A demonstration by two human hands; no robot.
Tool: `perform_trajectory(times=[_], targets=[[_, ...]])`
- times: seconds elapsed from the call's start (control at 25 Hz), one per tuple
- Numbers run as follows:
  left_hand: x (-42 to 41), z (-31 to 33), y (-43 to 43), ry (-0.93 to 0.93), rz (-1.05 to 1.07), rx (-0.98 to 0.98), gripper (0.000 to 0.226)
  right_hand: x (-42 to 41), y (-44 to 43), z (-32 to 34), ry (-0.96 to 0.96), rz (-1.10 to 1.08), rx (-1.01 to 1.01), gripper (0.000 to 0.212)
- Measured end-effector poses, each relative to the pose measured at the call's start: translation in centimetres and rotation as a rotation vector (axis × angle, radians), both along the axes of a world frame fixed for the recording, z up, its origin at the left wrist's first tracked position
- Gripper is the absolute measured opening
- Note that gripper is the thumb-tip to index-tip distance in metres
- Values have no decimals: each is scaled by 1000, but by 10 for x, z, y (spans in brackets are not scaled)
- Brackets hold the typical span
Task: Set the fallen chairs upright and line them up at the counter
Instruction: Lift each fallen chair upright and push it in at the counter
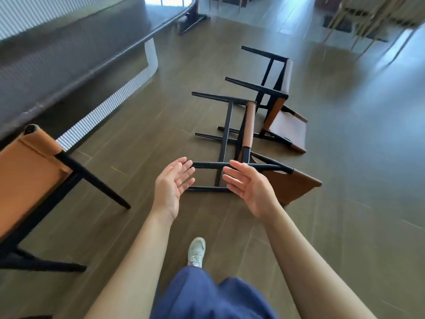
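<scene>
You're in what looks like a café or restaurant dining room. A long counter (69,72), dark on top with a white fluted front (108,109), runs along your left and curves at its far end. The chairs all match, black frames with tan leather: an upright chair (30,171) at the counter, and a near fallen chair (249,125) and a far fallen chair (287,131) on the wood-look tile floor (345,157). Blurred pale-legged furniture (358,26) fills the far right.

Blue trousers (207,298), bare forearms (140,249), seemingly pale-green sneaker (196,250).

Bare floor (142,143) beside counter (69,54); two fallen chairs (243,139) block ahead
</scene>
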State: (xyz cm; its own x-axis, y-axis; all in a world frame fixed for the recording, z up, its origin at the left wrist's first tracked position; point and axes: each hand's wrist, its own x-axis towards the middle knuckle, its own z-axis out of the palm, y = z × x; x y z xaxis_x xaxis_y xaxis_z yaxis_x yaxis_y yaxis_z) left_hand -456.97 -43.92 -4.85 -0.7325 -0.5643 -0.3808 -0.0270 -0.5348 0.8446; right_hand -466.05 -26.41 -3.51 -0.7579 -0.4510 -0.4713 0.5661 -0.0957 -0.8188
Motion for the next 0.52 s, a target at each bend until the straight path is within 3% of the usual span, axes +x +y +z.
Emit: perform_trajectory(times=[0.52], targets=[[-207,-9,136,4,-430,18,25,-124,155,-13,-83,-449,-8,28]])
